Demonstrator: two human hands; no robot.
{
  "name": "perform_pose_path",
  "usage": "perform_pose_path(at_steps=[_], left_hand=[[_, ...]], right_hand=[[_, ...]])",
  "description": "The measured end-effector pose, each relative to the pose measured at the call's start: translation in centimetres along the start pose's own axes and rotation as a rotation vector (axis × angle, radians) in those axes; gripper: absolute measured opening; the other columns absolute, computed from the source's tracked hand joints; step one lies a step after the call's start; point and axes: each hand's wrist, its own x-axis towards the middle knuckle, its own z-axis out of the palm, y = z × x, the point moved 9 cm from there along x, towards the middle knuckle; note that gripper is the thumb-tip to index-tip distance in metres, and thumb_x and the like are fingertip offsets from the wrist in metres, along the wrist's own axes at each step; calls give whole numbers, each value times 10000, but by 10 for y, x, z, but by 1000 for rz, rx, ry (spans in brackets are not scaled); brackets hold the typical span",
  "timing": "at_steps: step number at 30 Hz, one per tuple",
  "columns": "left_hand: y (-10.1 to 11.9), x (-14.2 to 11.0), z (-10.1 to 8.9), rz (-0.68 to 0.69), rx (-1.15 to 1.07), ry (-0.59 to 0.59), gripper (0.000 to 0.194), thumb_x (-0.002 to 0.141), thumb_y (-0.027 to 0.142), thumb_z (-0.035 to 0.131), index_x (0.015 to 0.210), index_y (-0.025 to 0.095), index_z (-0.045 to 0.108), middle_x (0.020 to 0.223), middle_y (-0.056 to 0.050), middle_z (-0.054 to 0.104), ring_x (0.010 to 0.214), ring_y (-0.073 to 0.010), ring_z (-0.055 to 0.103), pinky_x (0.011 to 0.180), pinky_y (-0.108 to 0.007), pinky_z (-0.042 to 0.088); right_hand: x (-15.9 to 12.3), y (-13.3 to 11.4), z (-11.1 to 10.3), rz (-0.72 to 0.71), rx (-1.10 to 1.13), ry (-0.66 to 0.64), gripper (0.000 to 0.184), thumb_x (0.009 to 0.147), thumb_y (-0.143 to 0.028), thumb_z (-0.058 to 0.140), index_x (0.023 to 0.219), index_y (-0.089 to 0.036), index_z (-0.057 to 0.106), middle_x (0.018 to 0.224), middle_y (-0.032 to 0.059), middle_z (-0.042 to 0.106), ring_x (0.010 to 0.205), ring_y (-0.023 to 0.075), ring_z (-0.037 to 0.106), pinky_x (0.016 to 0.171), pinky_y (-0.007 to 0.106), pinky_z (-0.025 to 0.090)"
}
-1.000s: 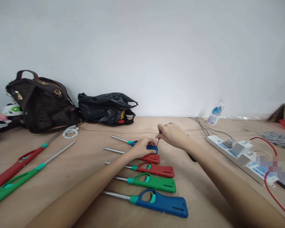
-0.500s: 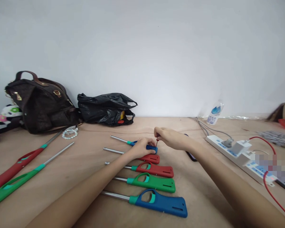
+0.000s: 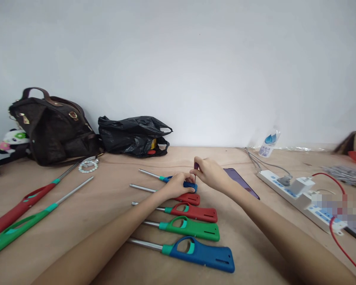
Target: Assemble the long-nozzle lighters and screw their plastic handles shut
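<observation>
Several long-nosed lighters lie in a row on the wooden table. My left hand presses down on the farthest blue lighter, fingers curled over its handle. My right hand pinches a small purple-handled screwdriver, held upright with its tip on that lighter's rear end. Closer to me lie a red lighter, a second red lighter, a green lighter and a big blue lighter.
A red long lighter and a green long lighter lie at left. At the back stand a brown handbag, a black plastic bag and a bead bracelet. At right are a phone, a white power strip, a red wire, a small bottle.
My right hand has drawn back towards me and stood the screwdriver more upright over the blue lighter's end, uncovering the phone behind it. My left hand stays put.
</observation>
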Motion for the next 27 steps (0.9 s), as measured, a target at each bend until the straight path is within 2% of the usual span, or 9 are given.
perform_pose_path(at_steps=[5, 11, 14, 17, 20, 24, 26, 27], left_hand=[[-3, 1, -1, -1, 6, 14, 220, 645, 121, 770, 797, 168, 618, 795, 14, 670, 776, -175, 634, 746, -280, 490], [-6, 0, 0, 13, 3, 20, 263, 642, 110, 774, 860, 164, 638, 858, -4, 686, 824, -182, 639, 796, -295, 494], [-7, -1, 1, 17, 2, 17, 272, 654, 131, 778, 892, 161, 651, 899, -23, 693, 865, -193, 640, 824, -307, 490], [-6, -2, 2, 14, 8, 9, 251, 675, 134, 767, 901, 155, 659, 901, -33, 695, 873, -198, 639, 821, -311, 488], [-5, -3, 2, 18, 20, -9, 245, 691, 124, 755, 912, 151, 651, 907, -34, 689, 882, -197, 637, 832, -311, 483], [8, -5, -15, 66, 114, 101, 242, 773, 160, 697, 998, 162, 610, 1076, -59, 643, 1061, -221, 567, 955, -360, 423], [23, -13, -24, 115, 227, 147, 205, 830, 194, 644, 1027, 180, 592, 1134, -58, 616, 1119, -230, 523, 990, -385, 391], [30, -19, -25, 124, 282, 132, 183, 849, 207, 622, 1027, 183, 589, 1134, -60, 612, 1120, -236, 517, 990, -396, 389]], right_hand=[[-2, 2, 6, 98, -1, 35, 155, 926, -292, 509, 953, -143, 537, 867, 125, 695, 812, 242, 647, 604, 268, 356], [-19, 12, 12, 85, 60, 98, 142, 927, -327, 493, 908, -187, 497, 814, 74, 689, 708, 218, 641, 549, 253, 320], [-33, 26, 8, 67, 230, 188, 183, 946, -366, 444, 853, -211, 472, 712, 28, 655, 637, 190, 612, 556, 245, 345], [-49, 47, -1, 117, 371, 352, 232, 956, -400, 400, 835, -214, 466, 676, 20, 633, 586, 168, 581, 556, 243, 366], [-61, 60, -4, 130, 350, 458, 242, 947, -424, 412, 850, -210, 473, 666, 12, 618, 563, 159, 556, 545, 243, 366], [-66, 55, 14, 26, 105, 419, 172, 938, -315, 405, 845, -194, 484, 728, 37, 619, 642, 176, 574, 594, 259, 375], [-65, 52, 29, 12, -28, 325, 117, 904, -225, 420, 815, -185, 484, 757, 59, 626, 684, 193, 585, 620, 274, 372], [-64, 52, 38, 18, -82, 261, 89, 877, -184, 435, 805, -182, 487, 762, 65, 629, 697, 199, 589, 629, 279, 370]])
